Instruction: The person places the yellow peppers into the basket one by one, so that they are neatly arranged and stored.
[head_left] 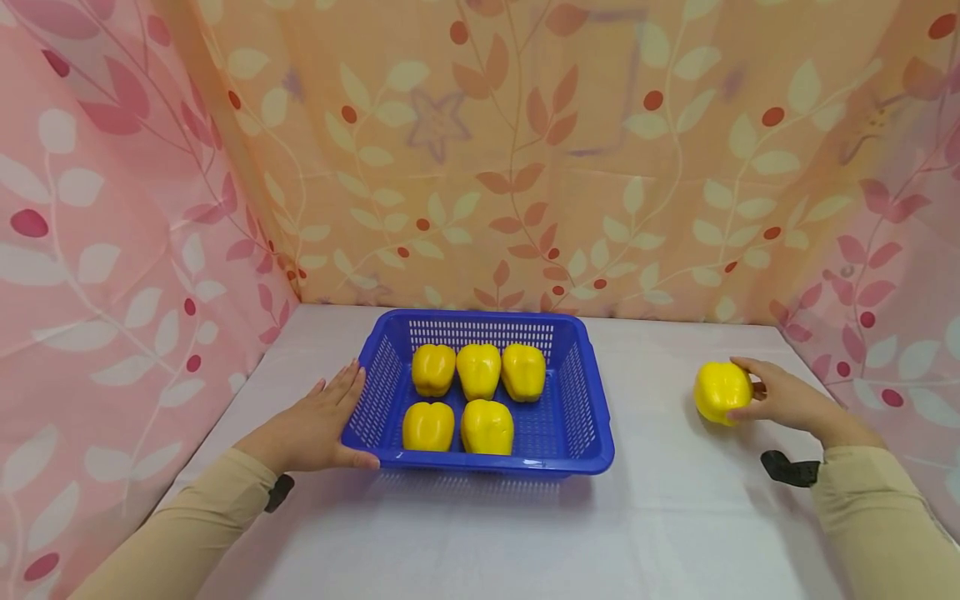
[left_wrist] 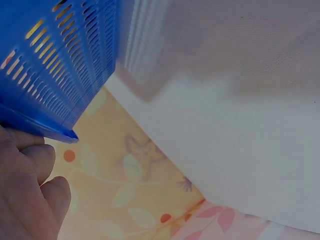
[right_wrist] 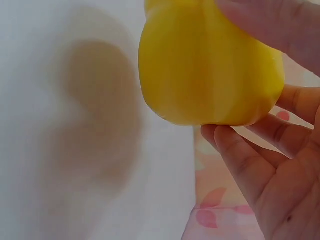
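My right hand [head_left: 791, 402] holds a yellow bell pepper [head_left: 722, 392] on the right side of the table, thumb on one side and fingers on the other. The right wrist view shows the pepper [right_wrist: 210, 65] close up, its shadow on the cloth apart from it. On the left, my left hand [head_left: 318, 425] rests against the blue plastic basket [head_left: 592, 400], fingers extended along its left rim and thumb by the front corner. Inside the basket sit several more yellow bell peppers [head_left: 478, 371], three in a back row and two in front.
A white cloth [head_left: 660, 500] covers the table. Patterned fabric [head_left: 525, 167] hangs behind it, with pink leaf-print fabric [head_left: 112, 250] at the sides. Dark straps or devices [head_left: 789, 469] show at both wrists.
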